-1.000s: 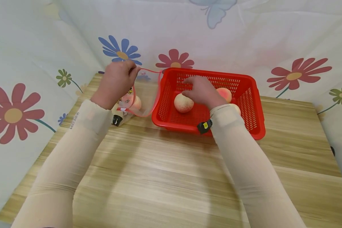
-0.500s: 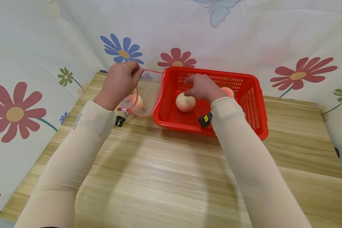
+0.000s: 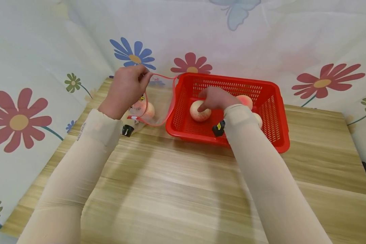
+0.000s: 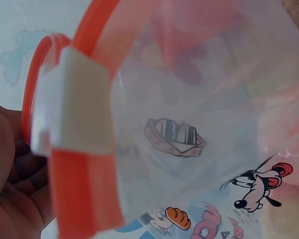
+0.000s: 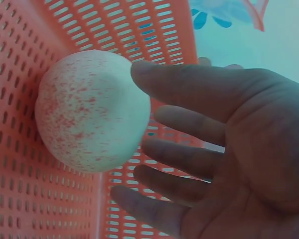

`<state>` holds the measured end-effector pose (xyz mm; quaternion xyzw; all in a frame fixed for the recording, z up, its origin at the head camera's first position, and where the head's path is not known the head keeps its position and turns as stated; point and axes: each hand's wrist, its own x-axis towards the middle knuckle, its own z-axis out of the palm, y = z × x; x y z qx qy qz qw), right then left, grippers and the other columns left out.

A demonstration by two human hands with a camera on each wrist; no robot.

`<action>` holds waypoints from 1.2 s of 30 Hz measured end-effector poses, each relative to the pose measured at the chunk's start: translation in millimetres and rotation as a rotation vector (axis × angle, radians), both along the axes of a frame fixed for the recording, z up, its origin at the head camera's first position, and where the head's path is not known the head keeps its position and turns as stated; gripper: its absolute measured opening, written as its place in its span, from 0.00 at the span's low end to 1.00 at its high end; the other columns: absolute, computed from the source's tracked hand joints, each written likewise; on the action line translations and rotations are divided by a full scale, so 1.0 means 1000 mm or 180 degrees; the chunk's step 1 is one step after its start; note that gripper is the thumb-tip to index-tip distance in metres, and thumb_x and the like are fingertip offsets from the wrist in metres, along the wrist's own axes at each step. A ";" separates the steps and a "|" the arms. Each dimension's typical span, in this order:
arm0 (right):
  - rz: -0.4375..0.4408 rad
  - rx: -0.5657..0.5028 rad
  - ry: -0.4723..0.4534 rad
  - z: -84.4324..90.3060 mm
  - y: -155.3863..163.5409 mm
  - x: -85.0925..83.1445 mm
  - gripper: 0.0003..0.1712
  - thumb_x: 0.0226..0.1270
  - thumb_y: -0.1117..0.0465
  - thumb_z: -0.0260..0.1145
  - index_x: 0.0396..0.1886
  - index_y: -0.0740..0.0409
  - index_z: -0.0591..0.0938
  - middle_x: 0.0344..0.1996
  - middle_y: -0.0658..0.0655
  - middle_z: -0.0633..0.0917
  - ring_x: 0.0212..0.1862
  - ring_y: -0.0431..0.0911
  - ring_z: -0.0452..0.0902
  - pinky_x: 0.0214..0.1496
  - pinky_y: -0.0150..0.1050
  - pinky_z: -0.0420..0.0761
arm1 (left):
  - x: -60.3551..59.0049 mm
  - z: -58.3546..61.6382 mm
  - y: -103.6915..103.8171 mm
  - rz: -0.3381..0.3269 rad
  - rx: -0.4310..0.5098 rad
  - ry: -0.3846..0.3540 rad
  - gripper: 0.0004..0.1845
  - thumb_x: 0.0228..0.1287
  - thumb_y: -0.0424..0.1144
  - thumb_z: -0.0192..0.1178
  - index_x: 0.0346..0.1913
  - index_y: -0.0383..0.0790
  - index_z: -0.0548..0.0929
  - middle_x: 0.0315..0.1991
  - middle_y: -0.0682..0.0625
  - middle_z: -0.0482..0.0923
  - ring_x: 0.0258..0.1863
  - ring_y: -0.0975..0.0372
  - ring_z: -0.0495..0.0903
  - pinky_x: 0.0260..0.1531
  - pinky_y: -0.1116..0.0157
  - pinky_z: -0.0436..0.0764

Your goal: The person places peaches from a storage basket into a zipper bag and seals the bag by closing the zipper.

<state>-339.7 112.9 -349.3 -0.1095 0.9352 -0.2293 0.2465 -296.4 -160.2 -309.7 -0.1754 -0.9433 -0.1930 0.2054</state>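
Note:
My left hand (image 3: 125, 88) pinches the red edge of a clear zip bag (image 4: 174, 137), whose mouth gapes toward the basket. The left wrist view shows its white slider (image 4: 79, 104) close up and cartoon prints on the film. Inside the bag sits a pinkish peach (image 3: 149, 110). My right hand (image 3: 218, 97) reaches down into a red plastic basket (image 3: 195, 136), over a pale, red-speckled peach (image 3: 198, 114). In the right wrist view, the thumb tip lies at that peach's edge, and the other fingers are spread beside it, not closed round it.
Two more peaches, a pink one (image 3: 245, 101) and a pale one (image 3: 258, 119), lie at the basket's right, partly behind the right forearm. A flower-patterned sheet (image 3: 262, 47) hangs behind the wooden table (image 3: 177, 189). The bag stands against the basket's left side.
My right hand has lowered toward the pale peach, its thumb now overlapping it. The left hand keeps hold of the bag's edge in nearly the same place. The head view has shifted slightly.

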 end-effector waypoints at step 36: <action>0.0142 0.0018 -0.0026 -0.008 0.002 0.002 0.41 0.50 0.54 0.78 0.65 0.45 0.72 0.57 0.53 0.76 0.56 0.51 0.68 0.57 0.51 0.78 | 0.002 0.001 -0.010 0.0091 0.0148 0.0205 0.16 0.72 0.42 0.52 0.35 0.30 0.81 0.24 0.41 0.79 0.21 0.52 0.75 0.28 0.62 0.72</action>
